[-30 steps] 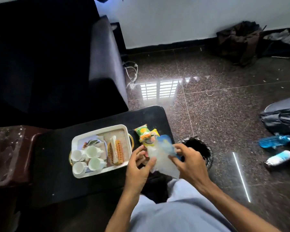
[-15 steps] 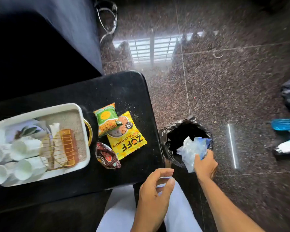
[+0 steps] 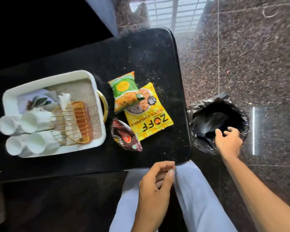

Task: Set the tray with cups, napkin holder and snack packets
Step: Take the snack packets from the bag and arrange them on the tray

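Observation:
A white tray (image 3: 47, 81) with gold handles sits on the black table (image 3: 141, 52) at the left. It holds several white cups (image 3: 32, 121) and a gold wire napkin holder (image 3: 77, 123) with napkins. Three snack packets lie on the table right of the tray: a green one (image 3: 124, 87), a yellow one (image 3: 151, 121) and a dark brown one (image 3: 126, 136). My left hand (image 3: 156, 181) hovers near the table's front edge, fingers loosely curled, holding nothing. My right hand (image 3: 228, 141) reaches over the rim of the bin, fingers spread, with nothing visible in it.
A small bin lined with a black bag (image 3: 199, 114) stands on the speckled stone floor (image 3: 258, 64) right of the table. A dark sofa (image 3: 40, 27) lies behind the table. My legs in light trousers (image 3: 199, 198) are below.
My right hand carried a crumpled clear plastic bag from over the table to the bin and let it go inside. My left hand released the bag and dropped back near my lap.

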